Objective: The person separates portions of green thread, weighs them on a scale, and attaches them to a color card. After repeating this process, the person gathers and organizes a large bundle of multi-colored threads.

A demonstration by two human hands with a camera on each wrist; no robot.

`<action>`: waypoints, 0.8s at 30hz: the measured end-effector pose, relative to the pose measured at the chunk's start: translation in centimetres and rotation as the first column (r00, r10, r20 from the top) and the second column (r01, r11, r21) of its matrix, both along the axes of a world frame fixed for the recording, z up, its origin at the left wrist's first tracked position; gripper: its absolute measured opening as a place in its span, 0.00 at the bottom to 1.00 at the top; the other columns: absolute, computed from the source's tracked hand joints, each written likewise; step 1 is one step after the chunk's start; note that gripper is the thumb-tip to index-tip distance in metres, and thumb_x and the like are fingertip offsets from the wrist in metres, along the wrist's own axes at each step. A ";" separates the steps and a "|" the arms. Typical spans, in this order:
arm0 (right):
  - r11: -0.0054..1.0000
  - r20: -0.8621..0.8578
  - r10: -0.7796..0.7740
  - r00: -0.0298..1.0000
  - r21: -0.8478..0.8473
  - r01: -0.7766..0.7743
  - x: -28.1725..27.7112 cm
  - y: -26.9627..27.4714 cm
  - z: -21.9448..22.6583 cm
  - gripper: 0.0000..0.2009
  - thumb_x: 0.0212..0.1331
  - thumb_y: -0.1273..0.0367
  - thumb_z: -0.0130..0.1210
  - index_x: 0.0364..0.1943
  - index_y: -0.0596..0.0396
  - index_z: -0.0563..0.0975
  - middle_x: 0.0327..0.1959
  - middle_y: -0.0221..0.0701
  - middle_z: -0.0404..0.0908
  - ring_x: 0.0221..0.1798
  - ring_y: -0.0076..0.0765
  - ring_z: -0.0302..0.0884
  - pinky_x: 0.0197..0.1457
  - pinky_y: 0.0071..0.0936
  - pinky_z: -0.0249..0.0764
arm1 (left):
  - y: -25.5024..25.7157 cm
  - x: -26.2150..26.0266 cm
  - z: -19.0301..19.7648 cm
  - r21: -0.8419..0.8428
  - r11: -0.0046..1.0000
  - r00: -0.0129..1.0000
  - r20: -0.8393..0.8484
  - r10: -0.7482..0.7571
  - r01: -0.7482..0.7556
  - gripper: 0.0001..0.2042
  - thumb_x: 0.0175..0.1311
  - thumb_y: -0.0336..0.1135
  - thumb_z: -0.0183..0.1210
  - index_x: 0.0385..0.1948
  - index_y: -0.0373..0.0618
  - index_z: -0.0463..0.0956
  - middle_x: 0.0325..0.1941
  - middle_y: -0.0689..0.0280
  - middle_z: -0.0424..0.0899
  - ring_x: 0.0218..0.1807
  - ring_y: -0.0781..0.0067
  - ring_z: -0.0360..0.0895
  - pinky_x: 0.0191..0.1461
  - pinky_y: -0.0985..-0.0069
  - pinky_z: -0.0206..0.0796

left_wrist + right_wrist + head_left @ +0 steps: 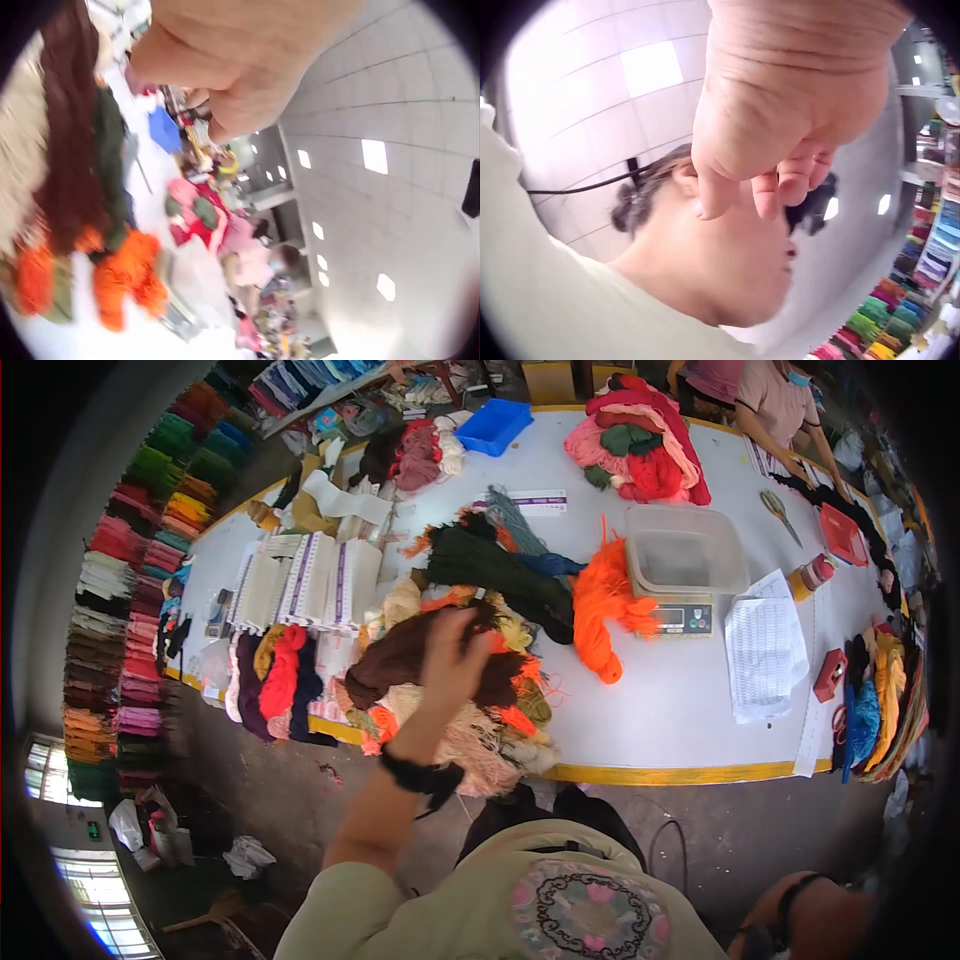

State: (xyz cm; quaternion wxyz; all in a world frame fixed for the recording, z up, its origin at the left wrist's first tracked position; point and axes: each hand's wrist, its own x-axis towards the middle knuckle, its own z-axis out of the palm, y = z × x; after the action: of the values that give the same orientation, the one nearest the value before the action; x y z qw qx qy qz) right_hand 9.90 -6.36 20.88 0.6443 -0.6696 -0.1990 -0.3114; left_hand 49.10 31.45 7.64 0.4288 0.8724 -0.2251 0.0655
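My left hand [455, 660] is over a dark brown yarn bundle [395, 655] on a mixed yarn pile at the table's front edge. In the left wrist view the hand [232, 60] is beside the brown yarn [67, 127], its fingers relaxed; whether they touch it is unclear. Dark green yarn [490, 575] and bright orange yarn [600, 610] lie to the right. My right hand [787, 112] is raised near the side of a head in the right wrist view, holding nothing visible, with fingers loosely bent; contact with the head is unclear.
Folded white cards [310, 580] stand at left beside hanging skeins. A clear plastic box [685, 550] sits on a scale [685, 620], with printed sheets [765, 650] nearby. Scissors [780, 515] and a blue tray [495, 427] lie farther back. Another person stands at the far right.
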 end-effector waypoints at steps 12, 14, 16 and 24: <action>0.943 -0.904 0.329 0.272 0.299 -0.145 27.8 12.9 -30.1 0.22 0.70 0.58 0.43 0.60 0.60 0.66 0.55 0.34 0.74 0.57 0.31 0.71 0.61 0.27 0.65 | 14.9 0.2 -10.0 0.536 0.788 0.938 0.017 0.347 -0.301 0.35 0.62 0.51 0.53 0.68 0.48 0.53 0.72 0.38 0.41 0.74 0.36 0.32 0.72 0.44 0.17; 0.948 -0.929 0.318 0.188 0.314 -0.052 29.7 15.6 -33.6 0.22 0.70 0.58 0.42 0.60 0.60 0.66 0.55 0.35 0.75 0.56 0.30 0.71 0.61 0.26 0.66 | 15.0 -0.6 -10.5 0.518 0.783 0.917 0.008 0.398 -0.344 0.34 0.61 0.48 0.56 0.67 0.47 0.54 0.72 0.39 0.39 0.74 0.37 0.30 0.71 0.44 0.16; 0.769 -0.781 0.552 0.292 0.612 0.185 31.5 18.0 -35.7 0.23 0.70 0.57 0.41 0.60 0.60 0.66 0.54 0.34 0.75 0.53 0.28 0.73 0.59 0.25 0.67 | 15.4 -0.8 -10.9 0.508 0.794 0.910 -0.046 0.412 -0.334 0.35 0.60 0.47 0.57 0.67 0.48 0.53 0.73 0.42 0.36 0.73 0.34 0.27 0.71 0.42 0.18; 0.922 -0.900 0.345 0.267 0.378 0.081 34.3 24.1 -42.4 0.15 0.67 0.66 0.44 0.51 0.61 0.74 0.43 0.36 0.81 0.38 0.32 0.81 0.44 0.28 0.78 | 18.0 -1.6 -11.7 0.384 0.886 0.921 -0.177 0.348 -0.261 0.37 0.58 0.43 0.59 0.69 0.51 0.48 0.76 0.49 0.30 0.72 0.28 0.21 0.69 0.37 0.23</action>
State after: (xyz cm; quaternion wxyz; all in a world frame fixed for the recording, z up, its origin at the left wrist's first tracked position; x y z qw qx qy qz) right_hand 44.19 17.74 -21.56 0.7647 -0.5746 0.2301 0.1792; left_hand 47.50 49.45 -4.04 0.2737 0.9609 -0.0386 -0.0152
